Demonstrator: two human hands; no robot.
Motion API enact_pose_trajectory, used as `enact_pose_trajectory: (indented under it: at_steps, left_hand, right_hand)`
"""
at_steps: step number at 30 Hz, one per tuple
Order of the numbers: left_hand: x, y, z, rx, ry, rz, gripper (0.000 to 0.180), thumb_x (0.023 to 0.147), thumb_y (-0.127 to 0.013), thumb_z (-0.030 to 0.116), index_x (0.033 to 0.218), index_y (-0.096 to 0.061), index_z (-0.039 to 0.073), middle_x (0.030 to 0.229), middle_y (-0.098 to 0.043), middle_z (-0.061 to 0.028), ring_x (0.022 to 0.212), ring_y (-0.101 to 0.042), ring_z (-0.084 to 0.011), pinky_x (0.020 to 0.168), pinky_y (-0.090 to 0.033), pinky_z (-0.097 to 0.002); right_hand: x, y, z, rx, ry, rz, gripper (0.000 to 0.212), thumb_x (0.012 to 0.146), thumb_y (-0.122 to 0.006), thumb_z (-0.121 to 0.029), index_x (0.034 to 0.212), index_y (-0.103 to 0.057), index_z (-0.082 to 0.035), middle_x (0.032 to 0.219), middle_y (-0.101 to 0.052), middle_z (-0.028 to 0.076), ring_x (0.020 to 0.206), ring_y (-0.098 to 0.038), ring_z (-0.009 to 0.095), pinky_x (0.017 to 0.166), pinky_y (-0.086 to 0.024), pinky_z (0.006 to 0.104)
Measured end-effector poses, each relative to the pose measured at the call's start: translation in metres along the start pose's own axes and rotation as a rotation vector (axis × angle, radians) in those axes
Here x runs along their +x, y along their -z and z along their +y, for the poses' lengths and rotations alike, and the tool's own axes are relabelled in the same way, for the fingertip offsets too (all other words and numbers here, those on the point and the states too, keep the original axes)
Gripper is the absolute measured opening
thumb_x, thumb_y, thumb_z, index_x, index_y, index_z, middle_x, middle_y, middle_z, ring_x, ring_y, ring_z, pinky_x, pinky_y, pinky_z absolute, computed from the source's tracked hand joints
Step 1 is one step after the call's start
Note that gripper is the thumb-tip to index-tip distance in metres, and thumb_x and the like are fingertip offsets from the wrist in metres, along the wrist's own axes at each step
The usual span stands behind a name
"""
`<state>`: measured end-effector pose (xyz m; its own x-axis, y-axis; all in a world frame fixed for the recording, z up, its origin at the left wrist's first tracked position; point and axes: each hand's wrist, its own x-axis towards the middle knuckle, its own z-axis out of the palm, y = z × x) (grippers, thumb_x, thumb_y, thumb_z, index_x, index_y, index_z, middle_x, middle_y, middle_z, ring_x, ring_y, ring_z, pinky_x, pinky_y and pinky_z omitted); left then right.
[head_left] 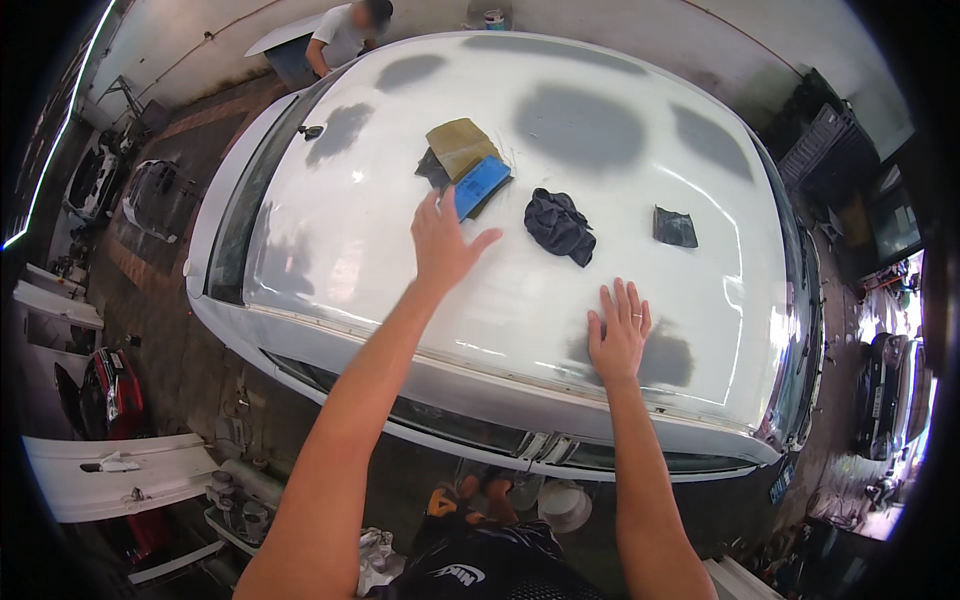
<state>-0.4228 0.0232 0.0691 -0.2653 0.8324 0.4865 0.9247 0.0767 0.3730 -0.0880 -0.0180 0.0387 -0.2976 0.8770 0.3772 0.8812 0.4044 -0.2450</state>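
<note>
My left hand reaches over the white car roof, fingers stretched out and thumb spread. Its fingertips are at the near end of a blue block; whether they touch it I cannot tell. Under and behind the block lie a brown sheet that looks like sandpaper and a dark sheet. My right hand, a ring on one finger, lies flat on the roof beside a grey patch and holds nothing. Between and beyond the hands sits a crumpled dark cloth.
A small dark sheet lies on the roof at the right. Several grey patches, one large, mark the white paint. Another person bends at the car's far left. White panels and a white bucket stand on the near side.
</note>
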Motion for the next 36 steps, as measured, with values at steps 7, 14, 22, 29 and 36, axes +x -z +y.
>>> enact_pose_trajectory:
  at_steps: [7,14,22,29,36]
  left_hand:
    - [0.078,-0.021,0.021,0.289,0.165,-0.438,0.089,0.081,-0.085,0.045,0.152,-0.045,0.008,0.139,-0.057,-0.0167,0.130,-0.052,-0.0355,0.106,-0.039,-0.0533]
    - [0.068,-0.027,0.005,0.095,0.212,-0.258,0.056,0.093,-0.071,0.029,0.141,-0.054,0.006,0.128,-0.064,-0.0147,0.119,-0.061,-0.0337,0.097,-0.048,-0.0559]
    - [0.021,0.042,-0.021,-1.880,1.026,-0.282,0.040,0.111,-0.046,0.027,0.135,-0.054,-0.005,0.121,-0.065,-0.0219,0.104,-0.066,-0.0349,0.097,-0.056,-0.0576]
    - [-0.046,0.050,-0.070,-0.650,0.464,0.136,0.044,0.107,-0.053,0.014,0.148,-0.046,-0.001,0.125,-0.057,-0.0233,0.118,-0.053,-0.0392,0.103,-0.046,-0.0553]
    - [-0.114,0.054,-0.121,-0.013,0.113,0.160,0.065,0.099,-0.063,0.006,0.158,-0.037,0.003,0.140,-0.041,-0.0296,0.126,-0.043,-0.0462,0.108,-0.037,-0.0556]
  right_hand:
    - [-0.001,0.001,0.002,-0.022,-0.019,-0.005,0.046,0.100,-0.064,-0.031,0.142,-0.063,-0.012,0.160,-0.048,0.009,0.154,-0.035,0.030,0.126,-0.022,0.0536]
    - [0.000,0.001,-0.002,0.024,-0.024,0.011,0.046,0.099,-0.066,-0.031,0.141,-0.064,-0.013,0.159,-0.049,0.009,0.154,-0.035,0.029,0.126,-0.022,0.0535]
    - [-0.002,0.003,0.000,0.016,-0.025,0.023,0.046,0.100,-0.065,-0.028,0.143,-0.063,-0.013,0.159,-0.049,0.009,0.153,-0.037,0.029,0.126,-0.022,0.0521]
    - [-0.001,0.000,-0.003,0.020,-0.003,0.022,0.046,0.100,-0.065,-0.029,0.142,-0.063,-0.012,0.160,-0.049,0.009,0.153,-0.036,0.030,0.126,-0.021,0.0523]
    - [-0.003,0.003,-0.003,0.039,-0.010,0.014,0.045,0.100,-0.065,-0.028,0.142,-0.063,-0.011,0.158,-0.051,0.010,0.153,-0.037,0.031,0.126,-0.023,0.0507]
